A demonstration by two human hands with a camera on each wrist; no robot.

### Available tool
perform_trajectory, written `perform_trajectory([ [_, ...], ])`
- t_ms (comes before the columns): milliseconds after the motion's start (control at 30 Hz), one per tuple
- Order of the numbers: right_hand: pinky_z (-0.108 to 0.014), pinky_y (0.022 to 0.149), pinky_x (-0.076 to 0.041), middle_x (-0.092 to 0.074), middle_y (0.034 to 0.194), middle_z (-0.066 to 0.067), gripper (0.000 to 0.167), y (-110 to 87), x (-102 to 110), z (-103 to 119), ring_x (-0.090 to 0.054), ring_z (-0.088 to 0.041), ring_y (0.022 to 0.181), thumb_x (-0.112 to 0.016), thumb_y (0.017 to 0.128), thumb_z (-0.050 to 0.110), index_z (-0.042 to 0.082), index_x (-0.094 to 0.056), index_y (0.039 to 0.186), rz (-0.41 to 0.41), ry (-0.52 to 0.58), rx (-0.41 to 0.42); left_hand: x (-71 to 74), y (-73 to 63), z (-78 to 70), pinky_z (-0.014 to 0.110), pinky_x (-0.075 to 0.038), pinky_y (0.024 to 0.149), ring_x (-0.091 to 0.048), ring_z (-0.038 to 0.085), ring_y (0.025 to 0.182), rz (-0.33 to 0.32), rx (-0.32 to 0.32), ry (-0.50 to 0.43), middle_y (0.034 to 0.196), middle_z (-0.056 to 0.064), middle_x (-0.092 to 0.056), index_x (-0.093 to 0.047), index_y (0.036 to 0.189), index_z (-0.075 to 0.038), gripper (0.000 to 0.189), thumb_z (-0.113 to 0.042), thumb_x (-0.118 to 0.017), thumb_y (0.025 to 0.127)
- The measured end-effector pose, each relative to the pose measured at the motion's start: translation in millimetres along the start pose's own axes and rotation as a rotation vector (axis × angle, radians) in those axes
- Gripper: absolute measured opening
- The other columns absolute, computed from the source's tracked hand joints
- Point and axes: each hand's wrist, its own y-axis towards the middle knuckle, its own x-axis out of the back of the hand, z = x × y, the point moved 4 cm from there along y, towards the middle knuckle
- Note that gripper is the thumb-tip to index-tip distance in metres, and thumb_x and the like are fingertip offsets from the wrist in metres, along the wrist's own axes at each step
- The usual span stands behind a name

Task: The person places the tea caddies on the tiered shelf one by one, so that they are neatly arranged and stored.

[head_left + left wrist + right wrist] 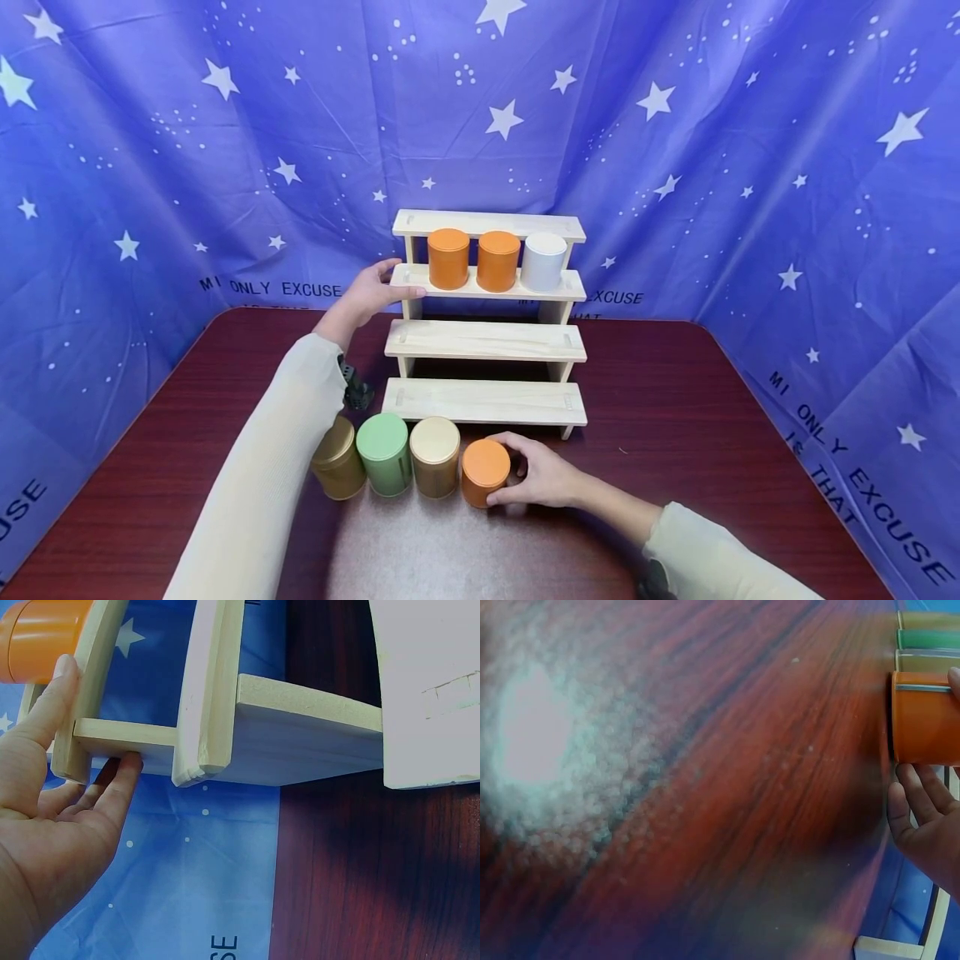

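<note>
A stepped wooden display rack [486, 340] stands at the back of the table. My left hand [367, 292] grips the left end of its second-highest shelf; in the left wrist view the thumb [64, 682] lies along the shelf's edge and the fingers reach underneath. On that shelf stand two orange canisters [448, 260] and a white canister [544, 262]. My right hand [546, 475] holds another orange canister [484, 475] from its right side, fingers behind and thumb in front. This canister sits upright at the right end of a row on the table.
Left of the held canister stand a canister with a cream lid [436, 458], a green canister [385, 457] and a gold-brown canister [339, 462], partly behind the left sleeve. The dark red table [675, 400] meets a blue star-patterned curtain [300, 125] at the back and sides.
</note>
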Motion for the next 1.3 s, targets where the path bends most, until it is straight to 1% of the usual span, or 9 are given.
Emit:
perform_trajectory([
  [167,-0.026,0.069,-0.049,-0.063,0.109,0.004,0.066,-1.5,6.1,1.3,-0.053,-0.002,0.086,-0.083,0.068,0.032,0.020,-0.053,0.126,-0.006,0.004,0.001,0.2,-2.0,-0.9,0.042,-0.036,0.109,-0.045,0.031,0.126,0.002,0.000,0.000,0.147,0.019,-0.035,-0.016,0.151,-0.012,0.093,-0.024,-0.075,0.080],
  [333,-0.029,0.070,-0.050,-0.063,0.107,0.004,0.064,-3.1,12.6,3.6,-0.054,-0.002,0.086,-0.082,0.070,0.032,0.020,-0.053,0.126,-0.012,0.005,0.030,0.0,-2.8,-1.5,0.043,-0.036,0.109,-0.045,0.031,0.126,0.002,-0.002,-0.004,0.147,0.020,-0.035,-0.016,0.151,-0.012,0.093,-0.023,-0.075,0.080],
  [400,-0.029,0.070,-0.050,-0.063,0.107,0.003,0.064,-3.7,15.0,4.2,-0.054,-0.002,0.086,-0.082,0.070,0.032,0.019,-0.053,0.126,-0.015,0.011,0.035,-0.1,-1.9,-1.5,0.042,-0.036,0.110,-0.045,0.031,0.126,0.002,-0.002,-0.003,0.147,0.020,-0.035,-0.016,0.151,-0.012,0.093,-0.023,-0.075,0.080],
  [533,-0.028,0.071,-0.050,-0.063,0.107,0.003,0.064,-5.1,19.3,3.9,-0.053,-0.002,0.086,-0.082,0.070,0.031,0.018,-0.053,0.125,-0.022,0.016,0.013,0.1,-0.2,-0.3,0.042,-0.036,0.109,-0.045,0.031,0.126,0.002,0.002,-0.001,0.147,0.020,-0.035,-0.016,0.151,-0.012,0.092,-0.023,-0.075,0.080],
  [733,-0.028,0.072,-0.050,-0.063,0.106,0.000,0.063,-8.9,26.6,2.1,-0.053,-0.003,0.086,-0.082,0.070,0.029,0.016,-0.053,0.126,-0.027,0.010,0.006,0.1,-0.1,1.0,0.042,-0.037,0.109,-0.046,0.030,0.125,-0.005,0.001,0.007,0.146,0.020,-0.036,-0.018,0.150,-0.011,0.092,-0.024,-0.075,0.079],
  [933,-0.026,0.074,-0.051,-0.063,0.108,0.004,0.063,-11.8,37.8,3.1,-0.055,-0.004,0.090,-0.082,0.071,0.031,0.020,-0.053,0.126,-0.040,0.015,-0.006,0.0,-0.7,-0.4,0.042,-0.038,0.108,-0.046,0.030,0.126,-0.003,-0.005,0.007,0.146,0.020,-0.036,-0.019,0.150,-0.011,0.092,-0.024,-0.076,0.079],
  [1067,-0.025,0.075,-0.050,-0.062,0.110,0.004,0.063,-14.2,45.4,2.8,-0.055,-0.005,0.091,-0.082,0.071,0.031,0.019,-0.053,0.126,-0.061,0.018,-0.020,0.5,-0.1,-0.7,0.042,-0.037,0.109,-0.046,0.031,0.126,0.002,-0.006,0.003,0.146,0.020,-0.036,-0.018,0.150,-0.010,0.092,-0.023,-0.075,0.080],
  [1300,-0.023,0.073,-0.050,-0.061,0.113,-0.001,0.063,-16.5,57.4,1.3,-0.055,-0.005,0.090,-0.082,0.071,0.027,0.015,-0.053,0.126,-0.105,0.015,-0.009,0.4,-0.3,1.2,0.042,-0.037,0.108,-0.046,0.030,0.125,0.003,-0.008,-0.004,0.145,0.020,-0.037,-0.018,0.150,-0.010,0.092,-0.023,-0.075,0.080],
])
